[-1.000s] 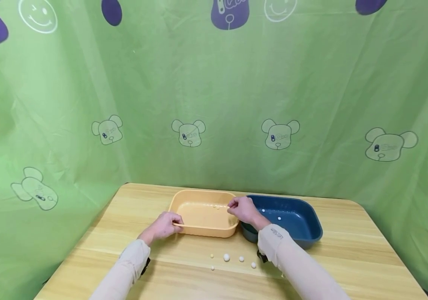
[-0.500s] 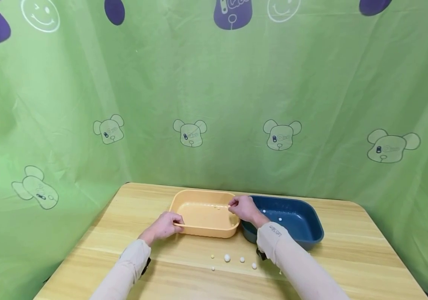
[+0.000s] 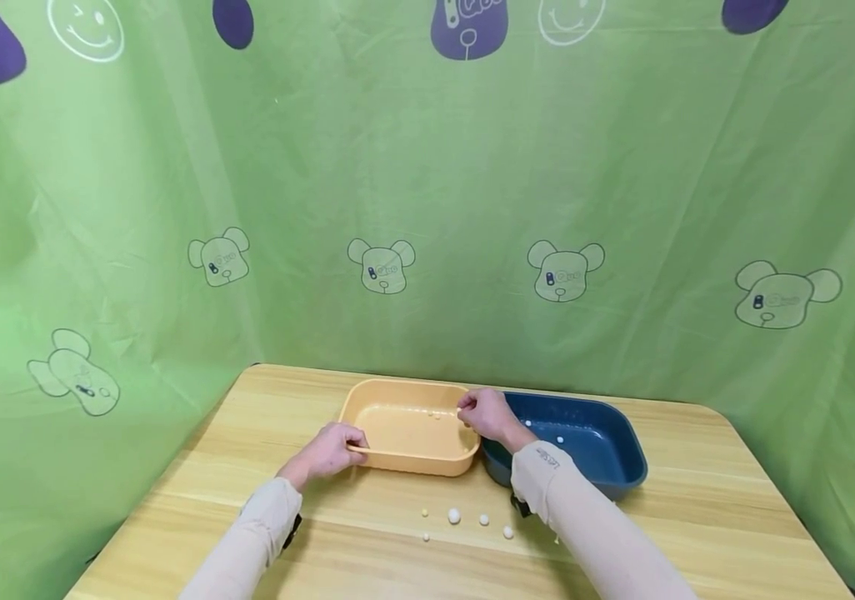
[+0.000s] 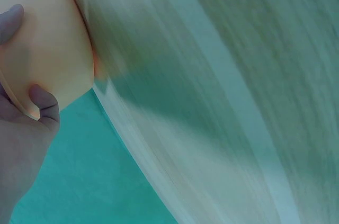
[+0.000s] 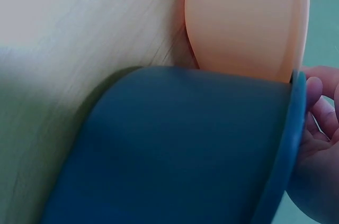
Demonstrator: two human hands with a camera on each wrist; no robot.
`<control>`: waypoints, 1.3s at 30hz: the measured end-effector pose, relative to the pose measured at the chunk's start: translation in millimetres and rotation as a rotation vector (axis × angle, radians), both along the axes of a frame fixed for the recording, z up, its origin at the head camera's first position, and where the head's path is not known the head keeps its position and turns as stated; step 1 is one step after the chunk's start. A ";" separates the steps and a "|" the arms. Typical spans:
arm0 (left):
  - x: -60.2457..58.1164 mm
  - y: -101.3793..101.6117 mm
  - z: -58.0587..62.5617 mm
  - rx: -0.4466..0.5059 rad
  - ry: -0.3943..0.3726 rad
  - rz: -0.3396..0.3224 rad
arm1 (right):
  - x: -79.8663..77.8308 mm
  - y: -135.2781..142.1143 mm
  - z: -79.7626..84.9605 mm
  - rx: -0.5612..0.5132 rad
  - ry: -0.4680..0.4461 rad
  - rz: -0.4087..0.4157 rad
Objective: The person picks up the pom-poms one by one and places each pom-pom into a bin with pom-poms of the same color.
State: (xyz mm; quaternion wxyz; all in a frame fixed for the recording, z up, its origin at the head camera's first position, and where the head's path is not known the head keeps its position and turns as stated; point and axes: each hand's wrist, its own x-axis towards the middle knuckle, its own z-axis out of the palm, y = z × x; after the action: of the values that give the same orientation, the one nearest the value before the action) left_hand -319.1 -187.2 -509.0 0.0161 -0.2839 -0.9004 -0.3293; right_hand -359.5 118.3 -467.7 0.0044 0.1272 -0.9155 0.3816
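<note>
An orange plastic basin (image 3: 412, 463) stands at the back of the table, with several tiny yellow balls (image 3: 433, 414) inside. My left hand (image 3: 328, 450) grips its near left rim; in the left wrist view the thumb (image 4: 43, 99) lies against the basin's wall. Over the basin's right side, my right hand (image 3: 489, 414) has its fingertips together, with a small pale ball (image 3: 460, 410) showing at them. From the right wrist view, the curled fingers (image 5: 324, 115) are partly hidden behind the rim of the dark blue basin (image 5: 175, 139). White balls (image 3: 560, 439) lie in that blue basin.
In front of the basins, white balls (image 3: 453, 516) of different sizes and a small yellow ball (image 3: 424, 512) lie loose on the wooden table (image 3: 367, 550). My right forearm (image 3: 592, 525) crosses the blue basin's near left corner. A green curtain (image 3: 427, 333) hangs behind.
The head view has shifted slightly. My left hand keeps its grip on the orange basin's rim, and my right hand stays over the basin's right side with almost no movement.
</note>
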 end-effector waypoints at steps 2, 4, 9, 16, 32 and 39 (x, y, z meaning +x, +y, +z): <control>0.0 0.5 -0.4 0.002 0.003 -0.002 | 0.5 0.4 -0.1 -0.001 -0.005 -0.006; -0.6 0.8 -1.4 0.003 0.008 -0.004 | 1.0 0.9 -0.3 -0.002 -0.006 -0.007; -0.4 1.2 -1.3 0.024 0.015 -0.019 | 1.6 2.5 -1.0 -0.003 -0.007 -0.009; 0.5 1.4 0.3 0.065 0.038 -0.059 | 3.0 4.5 -1.8 0.000 0.021 -0.004; -1.0 2.3 3.0 0.008 -0.014 -0.002 | 56.5 1.1 15.4 0.066 0.180 0.212; 0.0 1.3 1.2 0.007 -0.029 -0.001 | 86.4 -7.9 9.0 0.072 0.139 0.338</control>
State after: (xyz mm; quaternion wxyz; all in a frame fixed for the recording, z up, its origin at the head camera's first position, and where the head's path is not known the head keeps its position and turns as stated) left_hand -319.1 -185.9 -507.9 0.0041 -0.2796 -0.8992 -0.3366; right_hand -273.1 110.4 -458.7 -0.0011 0.3051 -0.8918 0.3340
